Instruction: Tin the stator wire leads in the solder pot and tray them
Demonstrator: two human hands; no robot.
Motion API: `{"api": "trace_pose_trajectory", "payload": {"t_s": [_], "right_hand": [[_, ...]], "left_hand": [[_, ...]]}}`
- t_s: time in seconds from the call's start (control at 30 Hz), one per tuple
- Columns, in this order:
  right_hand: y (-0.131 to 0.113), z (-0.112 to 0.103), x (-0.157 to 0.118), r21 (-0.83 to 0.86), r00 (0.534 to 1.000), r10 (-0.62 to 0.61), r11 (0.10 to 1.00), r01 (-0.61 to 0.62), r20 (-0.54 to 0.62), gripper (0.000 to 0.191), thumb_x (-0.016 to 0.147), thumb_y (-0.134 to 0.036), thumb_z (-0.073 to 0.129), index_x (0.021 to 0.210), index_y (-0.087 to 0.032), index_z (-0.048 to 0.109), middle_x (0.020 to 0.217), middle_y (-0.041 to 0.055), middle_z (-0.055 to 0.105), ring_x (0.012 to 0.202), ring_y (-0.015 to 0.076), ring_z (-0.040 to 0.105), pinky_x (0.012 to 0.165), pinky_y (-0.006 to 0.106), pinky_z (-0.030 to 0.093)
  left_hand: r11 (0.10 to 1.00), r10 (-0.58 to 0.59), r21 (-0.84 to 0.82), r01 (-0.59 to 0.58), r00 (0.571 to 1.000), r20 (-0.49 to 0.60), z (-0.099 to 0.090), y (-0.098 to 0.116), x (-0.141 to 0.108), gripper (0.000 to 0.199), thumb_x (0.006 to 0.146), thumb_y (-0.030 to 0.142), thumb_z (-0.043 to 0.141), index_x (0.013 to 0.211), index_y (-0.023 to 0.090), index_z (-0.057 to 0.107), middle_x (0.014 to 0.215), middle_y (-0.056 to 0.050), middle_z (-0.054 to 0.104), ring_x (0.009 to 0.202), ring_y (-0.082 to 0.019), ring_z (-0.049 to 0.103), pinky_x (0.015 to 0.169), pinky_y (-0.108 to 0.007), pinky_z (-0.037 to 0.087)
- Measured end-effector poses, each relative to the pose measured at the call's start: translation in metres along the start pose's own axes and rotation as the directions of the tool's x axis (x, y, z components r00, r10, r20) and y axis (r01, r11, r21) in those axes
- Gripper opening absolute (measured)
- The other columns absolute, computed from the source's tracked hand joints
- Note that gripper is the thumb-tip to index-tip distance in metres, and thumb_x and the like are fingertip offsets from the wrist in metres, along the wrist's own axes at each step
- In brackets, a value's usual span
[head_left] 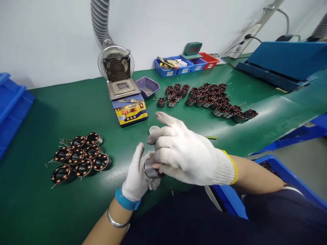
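Left grip and right grip closed around metal cylinder; heater display beginning "425".

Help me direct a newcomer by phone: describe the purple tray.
On the green table, find the yellow-fronted device with red digits, below the ribbed hose. The purple tray sits just right of its metal top. Its purple colour sets it apart from the blue bins and red bin farther right.

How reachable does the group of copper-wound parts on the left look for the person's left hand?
Probably yes: only bare green tabletop shows between the left hand and the copper-wound parts. But it holds a metal cylinder, with the right hand over it, so it looks occupied.
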State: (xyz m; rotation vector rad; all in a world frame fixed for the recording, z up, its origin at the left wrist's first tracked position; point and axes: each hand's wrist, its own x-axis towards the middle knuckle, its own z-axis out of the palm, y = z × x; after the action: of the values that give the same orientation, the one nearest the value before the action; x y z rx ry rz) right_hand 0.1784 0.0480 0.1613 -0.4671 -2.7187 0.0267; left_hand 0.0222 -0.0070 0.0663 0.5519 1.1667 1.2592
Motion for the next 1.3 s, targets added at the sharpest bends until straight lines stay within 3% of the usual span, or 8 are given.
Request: {"api": "trace_pose_trajectory", "payload": {"t_s": [0.1, 0.23, 0.4, 0.53, 0.73, 0.93, 1.17, 1.3], "right_hand": [[0.004, 0.002, 0.001, -0.018, 0.998, 0.057, 0.998, -0.057, -0.005, 0.013, 0.087, -0.025, 0.058, 0.077, -0.022, 0.066, 0.087, 0.0061, 0.067, 0.1, 0.0248, 0.061, 0.116, 0.062, 0.028], [0.004, -0.004, 0.003, 0.045, 0.999, 0.054, 0.998, -0.053, -0.005, 0.012, 0.088, -0.026, 0.058, 0.079, -0.023, 0.065, 0.09, 0.0055, 0.066, 0.104, 0.0235, 0.06, 0.117, 0.059, 0.028], [0.005, -0.001, 0.003, 0.043, 0.999, 0.035, 0.998, -0.036, 0.039, 0.013, 0.089, -0.027, 0.057, 0.08, -0.021, 0.064, 0.095, 0.0068, 0.066, 0.107, 0.0242, 0.059, 0.118, 0.057, 0.027], [0.013, 0.009, -0.012, 0.152, 0.99, 0.126, 0.982, -0.115, -0.068, 0.016, 0.091, -0.025, 0.054, 0.078, -0.019, 0.06, 0.088, 0.006, 0.067, 0.102, 0.0226, 0.063, 0.118, 0.055, 0.03], [0.018, 0.034, -0.048, 0.495, 0.714, 0.555, 0.804, -0.33, -0.426, 0.023, 0.097, -0.033, 0.039, 0.086, -0.026, 0.058, 0.081, 0.0064, 0.063, 0.101, 0.0234, 0.065, 0.097, 0.047, 0.054], [-0.009, 0.089, -0.046, 0.307, 0.852, 0.4, 0.902, -0.303, -0.336, 0.062, 0.082, -0.041, 0.063, 0.135, -0.016, 0.043, 0.126, 0.017, 0.06, 0.125, 0.0304, 0.054, 0.113, 0.054, 0.037], [-0.008, 0.089, -0.063, 0.373, 0.944, 0.302, 0.898, -0.234, -0.134, 0.071, 0.088, -0.021, 0.051, 0.151, -0.014, 0.018, 0.131, 0.0169, 0.057, 0.115, 0.0205, 0.061, 0.091, 0.032, 0.054], [-0.001, 0.082, -0.076, 0.342, 0.939, 0.339, 0.89, -0.301, -0.055, 0.082, 0.086, -0.019, 0.054, 0.153, -0.018, 0.008, 0.136, 0.019, 0.052, 0.116, 0.0239, 0.061, 0.09, 0.037, 0.055]], "left_hand": [[0.977, -0.117, -0.152, 0.152, 0.969, 0.218, 0.0, 0.004, -0.001, 0.035, 0.079, 0.055, 0.062, 0.086, 0.021, 0.065, 0.074, -0.006, 0.064, 0.058, -0.021, 0.06, 0.049, -0.035, 0.05], [0.961, 0.057, -0.27, -0.062, 0.998, -0.029, -0.004, 0.009, 0.009, 0.036, 0.083, 0.056, 0.058, 0.07, 0.023, 0.056, 0.073, -0.004, 0.063, 0.083, -0.022, 0.066, 0.078, -0.038, 0.057], [0.962, -0.13, -0.195, 0.19, 0.95, 0.283, 0.0, -0.003, 0.005, 0.04, 0.081, 0.06, 0.062, 0.074, 0.021, 0.066, 0.063, -0.005, 0.061, 0.056, -0.022, 0.063, 0.05, -0.036, 0.054], [0.988, 0.043, -0.154, -0.003, 0.965, 0.259, 0.004, -0.01, -0.005, 0.038, 0.074, 0.049, 0.077, 0.097, 0.02, 0.067, 0.079, -0.003, 0.068, 0.052, -0.016, 0.062, 0.046, -0.028, 0.053], [0.95, 0.308, -0.042, -0.309, 0.951, -0.031, 0.008, -0.012, -0.008, 0.056, 0.074, 0.042, 0.08, 0.121, 0.027, 0.054, 0.119, -0.008, 0.067, 0.085, -0.024, 0.073, 0.079, -0.039, 0.061], [0.931, 0.285, 0.201, -0.305, 0.951, 0.122, 0.009, -0.029, -0.009, 0.06, 0.082, 0.045, 0.069, 0.136, 0.027, 0.05, 0.141, -0.012, 0.054, 0.127, -0.029, 0.055, 0.101, -0.038, 0.051], [0.262, 0.698, 0.622, -0.737, 0.59, 0.406, -0.009, -0.02, -0.003, 0.08, 0.07, 0.04, 0.082, 0.14, 0.03, 0.045, 0.16, -0.012, 0.024, 0.145, -0.037, 0.027, 0.115, -0.052, 0.029], [-0.043, 0.645, 0.693, -0.719, 0.51, 0.569, -0.014, -0.011, 0.001, 0.063, 0.071, 0.049, 0.078, 0.127, 0.025, 0.059, 0.146, -0.017, 0.044, 0.135, -0.041, 0.04, 0.109, -0.055, 0.032]]}}
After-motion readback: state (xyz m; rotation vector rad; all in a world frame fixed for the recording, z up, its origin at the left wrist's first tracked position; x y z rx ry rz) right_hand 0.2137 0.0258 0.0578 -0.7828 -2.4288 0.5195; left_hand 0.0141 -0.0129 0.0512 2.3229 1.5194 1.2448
